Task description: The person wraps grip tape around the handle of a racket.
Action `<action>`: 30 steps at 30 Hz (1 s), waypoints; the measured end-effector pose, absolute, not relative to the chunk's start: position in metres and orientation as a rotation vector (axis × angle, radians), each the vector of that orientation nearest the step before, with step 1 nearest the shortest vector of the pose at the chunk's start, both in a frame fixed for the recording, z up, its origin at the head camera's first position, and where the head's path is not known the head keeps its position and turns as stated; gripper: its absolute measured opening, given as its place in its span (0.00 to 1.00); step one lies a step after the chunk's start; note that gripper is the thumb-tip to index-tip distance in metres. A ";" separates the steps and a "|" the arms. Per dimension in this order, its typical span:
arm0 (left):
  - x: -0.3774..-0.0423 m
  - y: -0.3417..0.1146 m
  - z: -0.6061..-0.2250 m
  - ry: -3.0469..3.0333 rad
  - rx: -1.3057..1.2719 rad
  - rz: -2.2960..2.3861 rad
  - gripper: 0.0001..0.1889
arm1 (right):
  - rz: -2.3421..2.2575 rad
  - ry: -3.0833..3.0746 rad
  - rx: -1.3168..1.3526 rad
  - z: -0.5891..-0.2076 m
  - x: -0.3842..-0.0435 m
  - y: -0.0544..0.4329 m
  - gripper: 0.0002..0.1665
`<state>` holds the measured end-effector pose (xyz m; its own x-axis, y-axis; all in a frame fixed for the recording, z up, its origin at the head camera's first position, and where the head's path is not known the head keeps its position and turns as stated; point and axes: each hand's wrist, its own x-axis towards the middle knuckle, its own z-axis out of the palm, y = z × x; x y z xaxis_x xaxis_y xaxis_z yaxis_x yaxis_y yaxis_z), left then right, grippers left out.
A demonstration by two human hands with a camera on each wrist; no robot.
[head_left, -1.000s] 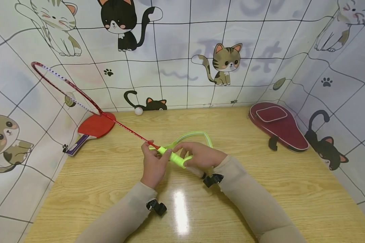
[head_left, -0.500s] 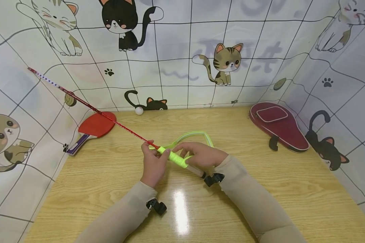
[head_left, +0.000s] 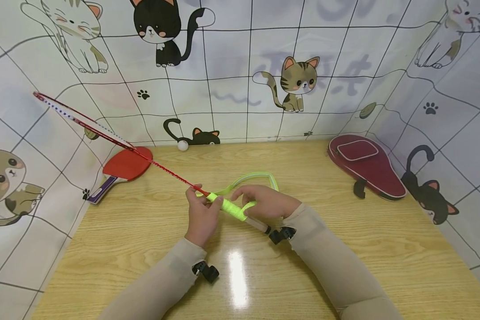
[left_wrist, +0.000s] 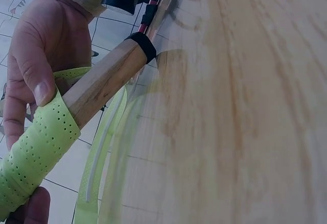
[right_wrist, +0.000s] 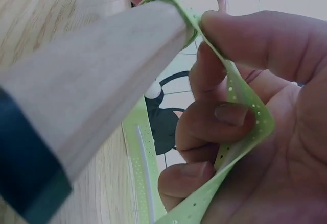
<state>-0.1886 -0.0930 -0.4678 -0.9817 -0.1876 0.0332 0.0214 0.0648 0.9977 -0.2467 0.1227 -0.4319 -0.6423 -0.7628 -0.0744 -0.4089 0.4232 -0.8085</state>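
A red badminton racket (head_left: 172, 174) slants from the upper left to the middle of the table, its strung head nearly edge-on. Neon yellow-green perforated grip tape (head_left: 233, 209) covers the upper part of its handle; the lower part is bare wood (left_wrist: 104, 78) with a dark end cap (right_wrist: 33, 157). My left hand (head_left: 201, 218) holds the wrapped part near the shaft between thumb and fingers. With thumb and index finger, my right hand (head_left: 270, 202) pinches the tape where it leaves the handle. The loose tape (right_wrist: 250, 112) runs through its curled fingers and loops on the table behind.
At the back left lies a red table tennis bat (head_left: 126, 165), beneath the racket's line. A white ball (head_left: 182, 146) sits against the rear wall. A dark red bat case (head_left: 362, 162) lies at the back right. Cat-printed sheeting (head_left: 228, 53) encloses the table.
The racket has turned about its long axis: its head went from partly face-on through edge-on to slightly tilted. More bare handle shows below the tape. My left hand has hardly moved.
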 end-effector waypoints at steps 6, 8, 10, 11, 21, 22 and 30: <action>-0.189 -0.093 -0.469 -2.182 0.169 -2.038 0.33 | -1.119 2.233 -1.009 -0.434 -0.248 0.122 0.29; -0.189 -0.093 -0.470 -2.186 0.171 -2.034 0.33 | -1.118 2.235 -1.008 -0.435 -0.249 0.122 0.28; -0.189 -0.093 -0.470 -2.182 0.167 -2.037 0.33 | -1.109 2.246 -1.013 -0.436 -0.249 0.122 0.28; -0.189 -0.093 -0.470 -2.176 0.166 -2.042 0.33 | -1.103 2.249 -1.011 -0.436 -0.249 0.123 0.28; -0.189 -0.094 -0.468 -2.140 0.175 -2.091 0.33 | -1.054 2.192 -0.947 -0.438 -0.248 0.123 0.35; -0.188 -0.094 -0.467 -2.139 0.180 -2.095 0.34 | -1.056 2.193 -0.953 -0.438 -0.248 0.122 0.35; -0.189 -0.095 -0.468 -2.192 0.169 -2.057 0.37 | -1.053 2.242 -0.969 -0.438 -0.248 0.122 0.34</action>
<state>-0.1888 -0.0949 -0.4679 -0.9851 -0.1707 0.0188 0.0079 0.0644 0.9979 -0.2482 0.1222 -0.4385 -0.6356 -0.7629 -0.1185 -0.3957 0.4537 -0.7985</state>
